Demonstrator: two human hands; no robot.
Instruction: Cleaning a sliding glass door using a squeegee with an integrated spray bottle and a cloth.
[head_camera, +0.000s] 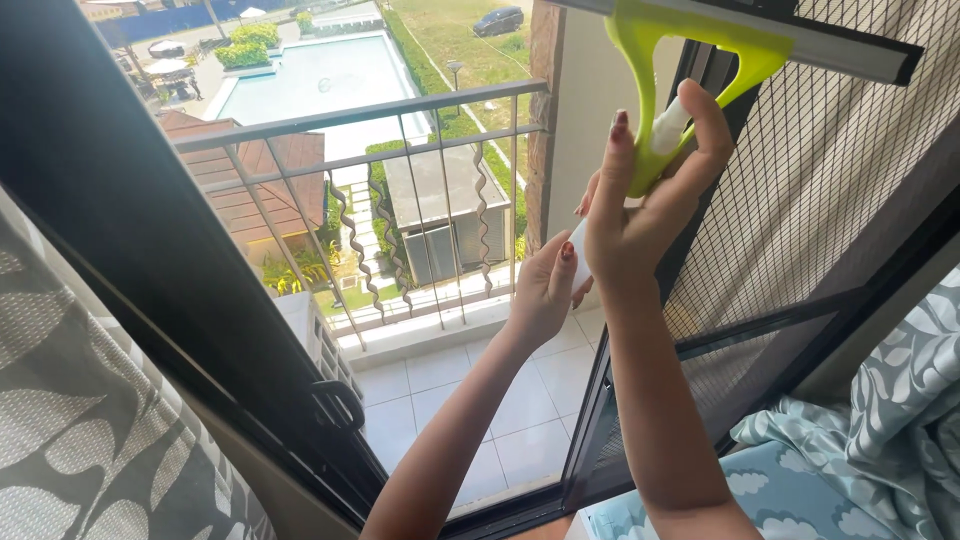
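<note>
Upper-floor room, sliding window (300, 250) with dark frame, looking out on a tiled balcony (470, 400), a metal railing (400, 150) and a swimming pool (310, 75) far below. Patterned grey curtain (90, 400) at left; blue leaf-print bedding (860, 440) at lower right. Black mesh insect screen (830, 160) fills the right part of the opening.

Right hand (640, 210): raised, fingers closed around the handle of a lime-green squeegee (690, 60), thumb and forefinger pinching just under the fork of the head. The squeegee's dark rubber-edged blade (850, 50) sits high, near the top right corner of the window, lying across the upper part of the mesh screen; whether it presses on the surface or is just off it cannot be told.

Left hand (545, 290): lower and just behind the right, touching it near the base of the handle. It seems to grip a white part (578, 250) there, possibly the bottle end of the tool; mostly hidden, so the hold is uncertain.

Progress, as a judgement: the blade is at the top of the pane area, which reads as the start of a stroke, not its end. No streaks, foam or wet bands can be made out on glass or mesh, so how much has been wiped cannot be told. Lower panel (740, 370) and left glass show no sign either way.
</note>
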